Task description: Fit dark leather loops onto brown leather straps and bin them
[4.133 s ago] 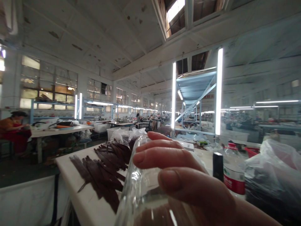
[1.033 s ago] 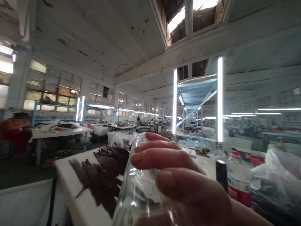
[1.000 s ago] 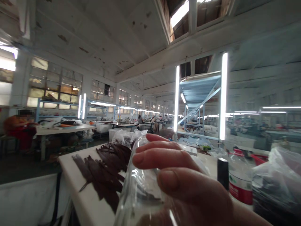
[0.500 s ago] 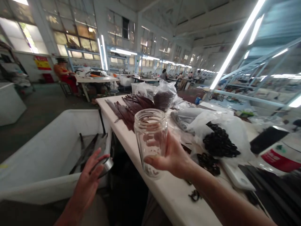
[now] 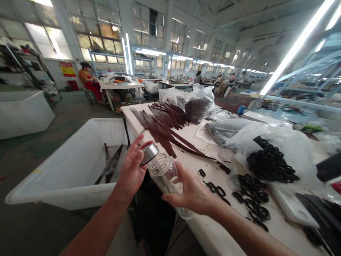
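In my right hand [image 5: 190,190] is a clear glass jar [image 5: 161,165], its threaded mouth tilted up and to the left. My left hand [image 5: 134,165] grips a silver metal lid [image 5: 150,154] between thumb and fingers. The lid is right at the jar's mouth, at an angle to it; whether the two touch I cannot tell. Both hands are in front of the table's near edge. The jar looks empty, though my fingers cover part of its side.
Dark brown strips [image 5: 165,131] lie on the white table [image 5: 197,167]. Black rings [image 5: 252,199] are scattered at the right, beside a plastic bag of black rings [image 5: 271,163]. A white bin [image 5: 71,156] stands at the left with dark strips inside. A seated person [image 5: 90,83] is farther back.
My left hand has brought the lid up and right to the jar's mouth. The jar has been lowered and tipped toward the lid. The view has turned somewhat left.
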`<state>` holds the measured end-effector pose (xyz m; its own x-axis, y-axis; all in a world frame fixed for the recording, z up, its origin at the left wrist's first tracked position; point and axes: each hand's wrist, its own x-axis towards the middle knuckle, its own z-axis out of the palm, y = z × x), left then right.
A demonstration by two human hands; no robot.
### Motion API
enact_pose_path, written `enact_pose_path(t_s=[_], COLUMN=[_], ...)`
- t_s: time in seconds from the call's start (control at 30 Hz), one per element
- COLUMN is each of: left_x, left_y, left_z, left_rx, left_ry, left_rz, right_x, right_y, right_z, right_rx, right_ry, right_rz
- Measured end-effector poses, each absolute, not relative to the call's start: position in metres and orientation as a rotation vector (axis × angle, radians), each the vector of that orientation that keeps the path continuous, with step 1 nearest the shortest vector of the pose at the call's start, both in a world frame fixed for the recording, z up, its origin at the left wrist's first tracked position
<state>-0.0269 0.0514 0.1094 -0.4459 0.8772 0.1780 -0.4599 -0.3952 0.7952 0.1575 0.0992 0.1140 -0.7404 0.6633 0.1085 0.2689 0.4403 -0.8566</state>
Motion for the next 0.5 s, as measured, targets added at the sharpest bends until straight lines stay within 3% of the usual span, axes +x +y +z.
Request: enact_pose_path(t_s=[0.5], left_x=[-0.008], left_y=[0.042], left_z=[0.091], left_rx=[1.322], left_ry=[1.093], left_rz=[1.947], right_x=[0.158], right_y=[0.097], right_z=[0.093], right_rx=[-0.864], right_ry=[-2.321], right_rz=[1.04])
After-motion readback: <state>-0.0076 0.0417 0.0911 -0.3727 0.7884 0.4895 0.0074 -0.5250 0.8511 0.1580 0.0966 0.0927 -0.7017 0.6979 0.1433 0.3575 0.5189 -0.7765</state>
